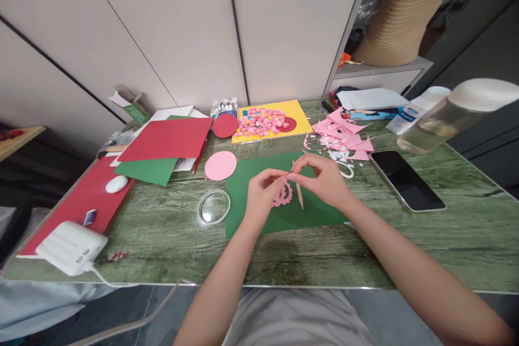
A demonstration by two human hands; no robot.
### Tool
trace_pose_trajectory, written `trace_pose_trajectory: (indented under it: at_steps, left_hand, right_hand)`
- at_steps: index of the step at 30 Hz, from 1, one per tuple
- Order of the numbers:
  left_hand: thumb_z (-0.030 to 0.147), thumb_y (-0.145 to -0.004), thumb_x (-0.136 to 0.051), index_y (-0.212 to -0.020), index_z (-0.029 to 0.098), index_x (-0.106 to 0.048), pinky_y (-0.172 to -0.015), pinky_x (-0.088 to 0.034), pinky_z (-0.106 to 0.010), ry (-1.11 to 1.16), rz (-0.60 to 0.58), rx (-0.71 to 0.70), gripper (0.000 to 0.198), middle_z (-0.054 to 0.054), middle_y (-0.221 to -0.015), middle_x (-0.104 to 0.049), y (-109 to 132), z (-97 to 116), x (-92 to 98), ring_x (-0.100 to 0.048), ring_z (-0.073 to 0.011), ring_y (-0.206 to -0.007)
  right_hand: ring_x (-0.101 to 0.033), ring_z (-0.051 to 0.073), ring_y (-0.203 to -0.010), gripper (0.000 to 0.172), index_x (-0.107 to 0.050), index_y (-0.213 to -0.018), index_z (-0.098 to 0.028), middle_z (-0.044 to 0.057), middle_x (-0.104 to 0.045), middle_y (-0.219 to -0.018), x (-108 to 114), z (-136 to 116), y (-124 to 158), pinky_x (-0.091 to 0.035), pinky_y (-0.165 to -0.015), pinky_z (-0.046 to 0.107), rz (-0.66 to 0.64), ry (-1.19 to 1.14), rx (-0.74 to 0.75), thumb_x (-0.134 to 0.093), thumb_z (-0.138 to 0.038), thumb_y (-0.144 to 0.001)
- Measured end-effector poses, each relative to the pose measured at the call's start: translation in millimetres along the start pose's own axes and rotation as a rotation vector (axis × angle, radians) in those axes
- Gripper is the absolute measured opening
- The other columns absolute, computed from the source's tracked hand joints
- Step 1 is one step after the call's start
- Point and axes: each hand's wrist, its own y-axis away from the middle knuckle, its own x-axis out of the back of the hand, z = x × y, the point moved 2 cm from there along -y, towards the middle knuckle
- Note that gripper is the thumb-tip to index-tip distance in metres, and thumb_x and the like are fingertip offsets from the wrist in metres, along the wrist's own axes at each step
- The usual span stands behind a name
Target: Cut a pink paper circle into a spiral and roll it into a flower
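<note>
Both hands meet over a green paper sheet (259,216) in the middle of the table. My left hand (261,194) pinches a scalloped pink paper strip (284,195) that curls down below the fingers. My right hand (322,178) is closed in a pinch on the same strip's upper end, fingertip to fingertip with the left. A thin wooden stick (299,194) lies on the green sheet just under my right hand. A pink paper circle (220,165) lies left of the hands, and a white tape ring (213,206) sits beside the green sheet.
Red and green paper sheets (166,140) lie at back left, a yellow sheet with several pink paper pieces (263,119) at back centre, pink scraps (344,138) at right. A phone (406,179), a clear bottle (450,116), a white charger (71,247) and a mouse (117,184) stand around.
</note>
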Motion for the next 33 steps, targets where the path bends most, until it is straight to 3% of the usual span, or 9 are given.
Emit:
trace_pose_trajectory:
  at_steps: [10,16,25,33]
  left_hand:
    - [0.016,-0.067,-0.057,-0.08,0.017,-0.064,-0.064,-0.038,-0.023,-0.014,-0.155,-0.036,0.015,-0.001,-0.076,-0.06,1.3,1.7,-0.7,-0.052,-0.0137,-0.071]
    - [0.018,-0.066,-0.059,-0.08,0.017,-0.061,-0.064,-0.037,-0.022,0.026,-0.194,-0.04,0.015,-0.001,-0.074,-0.059,0.3,0.4,-1.3,-0.052,-0.0138,-0.071]
    - [0.016,-0.066,-0.057,-0.09,0.017,-0.063,-0.081,-0.043,-0.029,0.154,-0.145,-0.032,0.024,-0.005,-0.088,-0.066,0.2,-0.1,-2.3,-0.06,-0.0189,-0.089]
    - [0.017,-0.066,-0.057,-0.083,0.017,-0.064,-0.076,-0.043,-0.026,0.134,-0.054,-0.04,0.018,-0.002,-0.081,-0.064,0.3,2.1,-1.6,-0.058,-0.0154,-0.081]
  right_hand:
    - [-0.059,0.017,-0.069,0.017,-0.06,-0.066,-0.02,0.0,-0.062,-0.071,6.8,0.5,-3.2,-0.044,-0.066,0.029,-0.114,0.001,-0.026,-0.069,-0.032,-0.073]
    - [-0.06,0.018,-0.071,0.017,-0.062,-0.071,-0.021,0.0,-0.063,-0.073,4.7,3.6,-4.4,-0.047,-0.066,0.031,-0.096,-0.052,-0.079,-0.073,-0.034,-0.068]
    - [-0.06,0.018,-0.068,0.007,-0.07,-0.07,-0.024,0.001,-0.066,-0.07,-1.9,2.4,0.4,-0.047,-0.064,0.033,0.149,-0.041,-0.009,-0.072,-0.03,-0.072]
    - [-0.058,0.018,-0.064,0.017,-0.064,-0.061,-0.022,0.001,-0.064,-0.066,-0.9,-0.3,0.2,-0.046,-0.062,0.033,0.135,-0.022,0.005,-0.073,-0.033,-0.069]
